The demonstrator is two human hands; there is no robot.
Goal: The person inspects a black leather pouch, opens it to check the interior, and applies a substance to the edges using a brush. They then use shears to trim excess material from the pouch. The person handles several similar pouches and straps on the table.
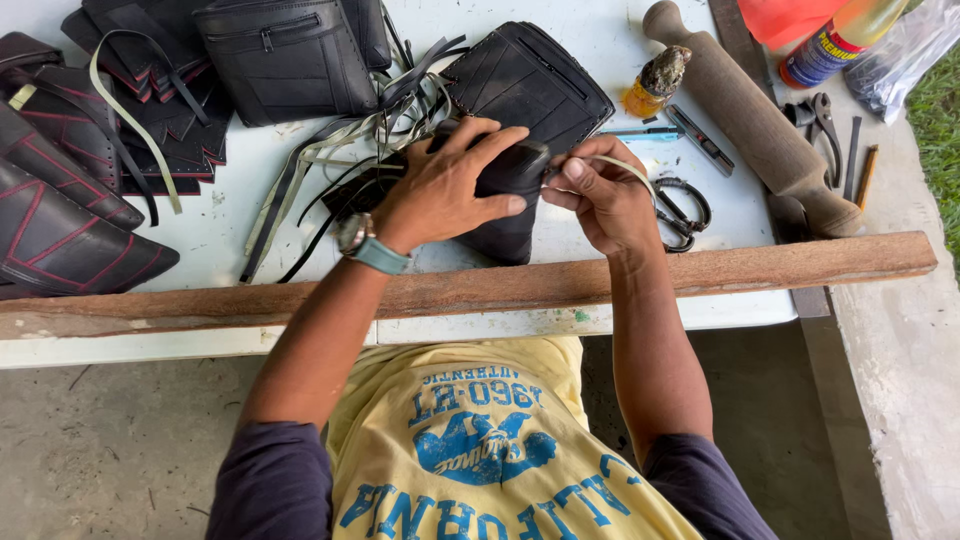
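My left hand (445, 190) lies flat over a black leather pouch (505, 230) on the white table (220, 225), pressing it down, with a watch on the wrist. My right hand (603, 195) pinches a thin pale strip (625, 166) at the pouch's right edge. A tangle of black and pale strips (330, 160) spreads out to the left of the pouch. Behind it lies a flat black stitched leather piece (525, 80).
Black bags and red-stitched leather panels (60, 215) pile up at the left and back. A wooden mallet (750, 115), small glue bottle (655, 82), black scissors (685, 212), pliers (822, 115) and plastic bottles (835, 40) sit at right. A wooden plank (500, 285) runs along the table's front.
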